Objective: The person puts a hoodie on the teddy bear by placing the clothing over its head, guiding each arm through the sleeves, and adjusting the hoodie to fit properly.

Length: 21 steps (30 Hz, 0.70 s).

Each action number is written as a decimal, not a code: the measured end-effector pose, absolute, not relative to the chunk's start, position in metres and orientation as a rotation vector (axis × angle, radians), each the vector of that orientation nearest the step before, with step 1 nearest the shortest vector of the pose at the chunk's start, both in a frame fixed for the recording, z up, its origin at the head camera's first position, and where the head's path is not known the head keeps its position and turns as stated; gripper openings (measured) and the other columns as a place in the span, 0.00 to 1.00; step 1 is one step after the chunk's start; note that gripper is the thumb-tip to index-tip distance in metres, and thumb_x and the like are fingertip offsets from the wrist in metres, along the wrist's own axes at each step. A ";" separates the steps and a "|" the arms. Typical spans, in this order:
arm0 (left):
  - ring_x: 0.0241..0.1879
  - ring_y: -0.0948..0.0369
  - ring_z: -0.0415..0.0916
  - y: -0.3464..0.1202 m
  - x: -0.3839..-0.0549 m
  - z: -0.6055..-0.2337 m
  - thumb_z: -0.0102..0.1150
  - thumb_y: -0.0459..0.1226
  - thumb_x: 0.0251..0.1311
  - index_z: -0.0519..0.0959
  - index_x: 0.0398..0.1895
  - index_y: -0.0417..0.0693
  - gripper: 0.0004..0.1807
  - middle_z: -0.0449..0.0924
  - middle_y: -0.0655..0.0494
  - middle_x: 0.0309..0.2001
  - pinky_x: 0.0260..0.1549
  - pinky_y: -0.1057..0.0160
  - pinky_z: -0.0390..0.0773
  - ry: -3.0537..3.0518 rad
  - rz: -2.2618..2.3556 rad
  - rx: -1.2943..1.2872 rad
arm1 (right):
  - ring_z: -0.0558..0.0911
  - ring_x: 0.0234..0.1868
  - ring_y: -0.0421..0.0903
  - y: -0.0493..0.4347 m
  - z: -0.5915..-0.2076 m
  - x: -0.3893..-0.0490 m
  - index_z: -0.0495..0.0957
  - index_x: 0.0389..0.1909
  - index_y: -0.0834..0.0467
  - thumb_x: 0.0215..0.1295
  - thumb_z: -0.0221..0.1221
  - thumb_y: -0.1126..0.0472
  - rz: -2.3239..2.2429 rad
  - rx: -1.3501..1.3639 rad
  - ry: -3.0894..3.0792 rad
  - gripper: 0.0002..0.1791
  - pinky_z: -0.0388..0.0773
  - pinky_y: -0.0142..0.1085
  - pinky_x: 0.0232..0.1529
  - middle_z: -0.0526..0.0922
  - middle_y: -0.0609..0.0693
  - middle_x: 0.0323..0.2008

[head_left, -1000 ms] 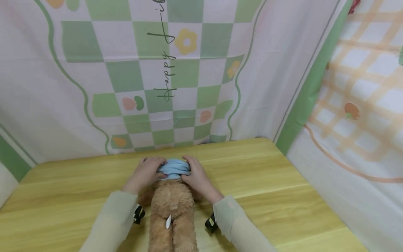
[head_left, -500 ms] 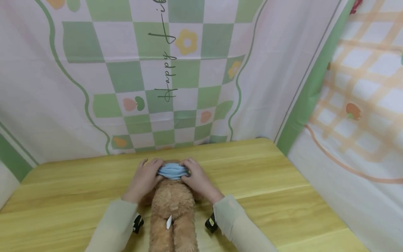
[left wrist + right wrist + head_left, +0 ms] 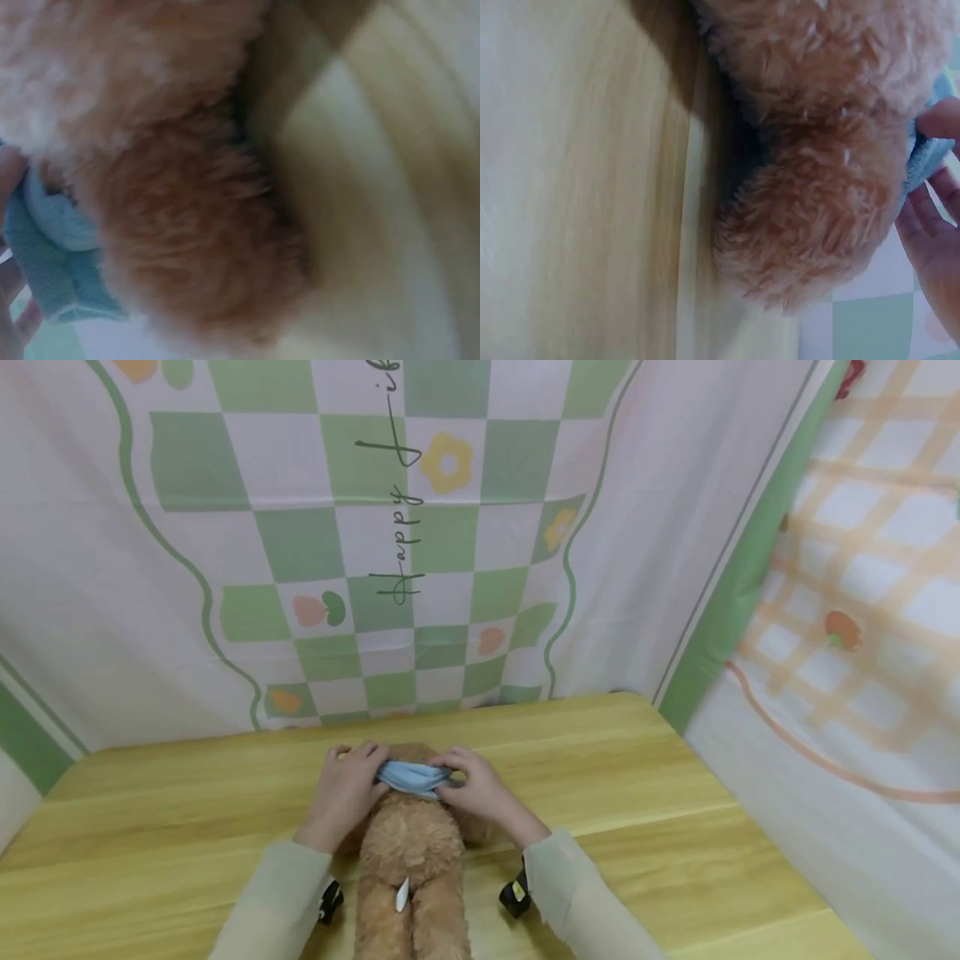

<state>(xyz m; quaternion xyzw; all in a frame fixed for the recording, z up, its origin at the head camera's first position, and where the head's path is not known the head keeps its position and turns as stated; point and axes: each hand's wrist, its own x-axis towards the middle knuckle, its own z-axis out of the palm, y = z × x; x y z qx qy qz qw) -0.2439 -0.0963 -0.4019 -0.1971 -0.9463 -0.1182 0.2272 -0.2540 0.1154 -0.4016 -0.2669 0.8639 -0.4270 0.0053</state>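
Observation:
A brown plush toy (image 3: 411, 835) lies lengthwise on the table, its legs toward me. Bunched light-blue cloth (image 3: 408, 777) wraps its far end at the neck or head, and brown fur shows beyond it. My left hand (image 3: 341, 792) holds the cloth's left side between thumb and fingers. On the right side, my right hand (image 3: 480, 789) pinches the cloth's edge and draws it slightly away from the fur. In the left wrist view a furry arm (image 3: 195, 232) lies beside the cloth (image 3: 64, 274). The right wrist view has my thumb and fingers around the cloth (image 3: 926, 161).
Under the toy is a yellow wood-grain table (image 3: 637, 827). A white tag (image 3: 402, 895) sticks up between the toy's legs. Black wrist cameras (image 3: 516, 895) hang under both sleeves. A green-and-white checked curtain (image 3: 442, 568) hangs at the table's far edge.
The blue cloth has come toward me, baring brown fur at the toy's far end. Both hands moved slightly nearer; the right hand shifted a little right, with the cloth's right edge now lifted.

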 end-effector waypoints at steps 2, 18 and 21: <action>0.38 0.55 0.82 -0.096 -0.242 -0.404 0.73 0.39 0.46 0.79 0.38 0.51 0.16 0.83 0.52 0.42 0.50 0.47 0.72 -2.611 -0.323 -0.536 | 0.77 0.51 0.55 0.118 -0.404 -0.254 0.79 0.50 0.63 0.62 0.58 0.67 -1.359 -0.863 2.677 0.15 0.77 0.39 0.48 0.78 0.59 0.49; 0.51 0.48 0.77 -0.095 -0.232 -0.407 0.60 0.31 0.60 0.79 0.53 0.51 0.17 0.80 0.50 0.51 0.52 0.45 0.75 -2.581 -0.419 -0.720 | 0.81 0.50 0.50 0.117 -0.387 -0.270 0.79 0.51 0.57 0.69 0.53 0.67 -0.945 -1.062 2.970 0.13 0.81 0.41 0.46 0.78 0.54 0.54; 0.51 0.50 0.77 -0.093 -0.230 -0.408 0.59 0.28 0.59 0.79 0.53 0.52 0.19 0.81 0.51 0.51 0.53 0.47 0.76 -2.525 -0.402 -0.783 | 0.80 0.54 0.50 0.115 -0.378 -0.275 0.78 0.56 0.55 0.68 0.55 0.65 -0.775 -1.151 2.918 0.17 0.80 0.42 0.50 0.77 0.53 0.58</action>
